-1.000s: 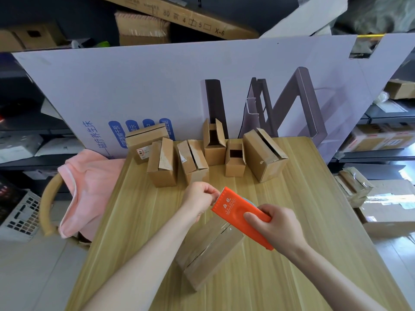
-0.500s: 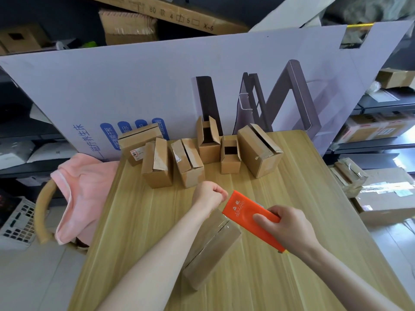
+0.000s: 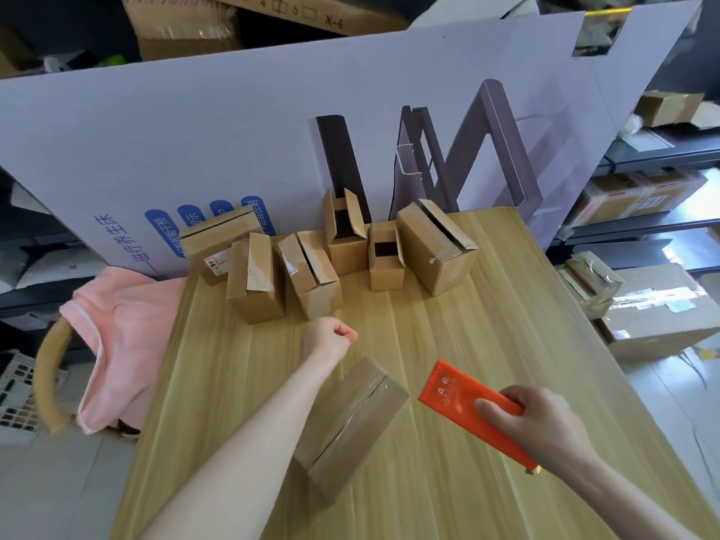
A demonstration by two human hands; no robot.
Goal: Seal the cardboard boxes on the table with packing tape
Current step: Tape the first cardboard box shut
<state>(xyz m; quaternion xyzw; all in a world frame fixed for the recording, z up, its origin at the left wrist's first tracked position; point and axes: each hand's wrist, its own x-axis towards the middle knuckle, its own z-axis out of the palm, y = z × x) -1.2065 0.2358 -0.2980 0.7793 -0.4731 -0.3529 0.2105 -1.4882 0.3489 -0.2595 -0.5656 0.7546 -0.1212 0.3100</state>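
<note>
Near box (image 3: pixel 350 426) clear of tbl (image 3: pixel 448 337) edges.

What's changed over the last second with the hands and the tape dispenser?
The left hand left the front edge of the orange tape dispenser and moved off beyond the near cardboard box; it is curled, holding tape or not I cannot tell. The right hand kept its grip on the dispenser and drew it rightwards off the box. Near box and back row of boxes stayed put.

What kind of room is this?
Probably a packing or storage room: small cardboard boxes wait on the table, parcels fill the shelves, and the right hand holds an orange tape dispenser.
</note>
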